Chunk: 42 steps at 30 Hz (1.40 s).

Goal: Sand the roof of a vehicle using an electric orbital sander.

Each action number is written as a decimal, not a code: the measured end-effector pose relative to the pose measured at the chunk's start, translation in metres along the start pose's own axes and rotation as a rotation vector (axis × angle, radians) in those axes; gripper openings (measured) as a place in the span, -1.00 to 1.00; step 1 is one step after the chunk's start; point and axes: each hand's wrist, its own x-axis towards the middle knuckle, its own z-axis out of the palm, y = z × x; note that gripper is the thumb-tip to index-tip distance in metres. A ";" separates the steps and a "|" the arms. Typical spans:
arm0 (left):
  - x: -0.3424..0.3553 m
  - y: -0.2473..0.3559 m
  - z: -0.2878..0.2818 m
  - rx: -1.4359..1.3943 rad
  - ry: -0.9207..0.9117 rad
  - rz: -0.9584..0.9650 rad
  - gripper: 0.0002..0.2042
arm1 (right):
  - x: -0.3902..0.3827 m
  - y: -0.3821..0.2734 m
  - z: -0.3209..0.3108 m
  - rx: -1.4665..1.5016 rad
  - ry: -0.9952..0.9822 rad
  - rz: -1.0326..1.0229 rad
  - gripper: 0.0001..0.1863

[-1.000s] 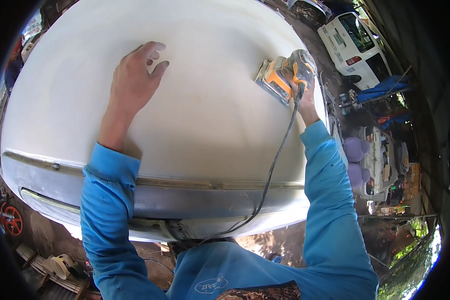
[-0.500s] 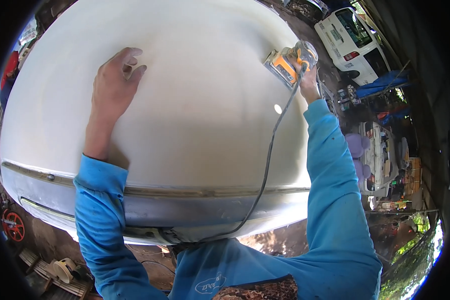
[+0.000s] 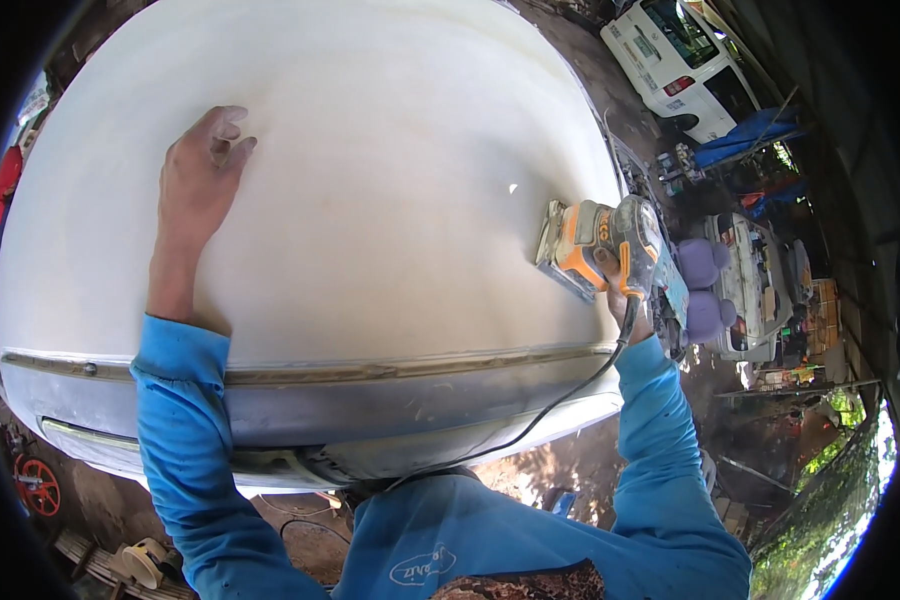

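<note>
A broad, pale vehicle roof panel (image 3: 370, 200) curves out in front of me, dull white all over. My right hand (image 3: 615, 285) is wrapped round a dusty orange and grey electric sander (image 3: 600, 245), whose flat pad rests against the right side of the panel. From the sander a dark cord (image 3: 560, 400) runs down and left across the panel's lower edge toward my waist. Over the left part of the panel is my left hand (image 3: 202, 165), fingers curled but apart, holding nothing; whether it touches the surface I cannot tell.
A seam strip (image 3: 400, 370) runs along the near edge of the roof. Off to the right are a white van (image 3: 675, 70), purple seats (image 3: 703, 290) and a blue tarp (image 3: 745, 135). A red wheel (image 3: 38, 487) and a wooden rack (image 3: 75, 550) lie at lower left.
My right hand has brought the sander down along the panel's right side, nearer to me. My left hand has shifted slightly left and down.
</note>
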 end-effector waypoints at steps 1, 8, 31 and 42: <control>0.000 0.001 0.000 0.002 -0.009 -0.007 -0.68 | 0.004 -0.001 0.001 -0.010 0.012 -0.003 -0.31; -0.001 0.005 -0.003 0.013 -0.007 -0.006 -0.69 | 0.085 -0.010 0.042 -0.019 0.116 -0.015 -0.33; -0.009 -0.011 0.001 0.176 -0.008 0.122 -0.50 | 0.240 -0.028 0.208 -0.101 -0.176 -0.248 -0.36; -0.019 -0.009 0.010 0.321 -0.134 0.119 -0.46 | 0.188 0.062 0.090 -0.028 -0.126 -0.117 -0.35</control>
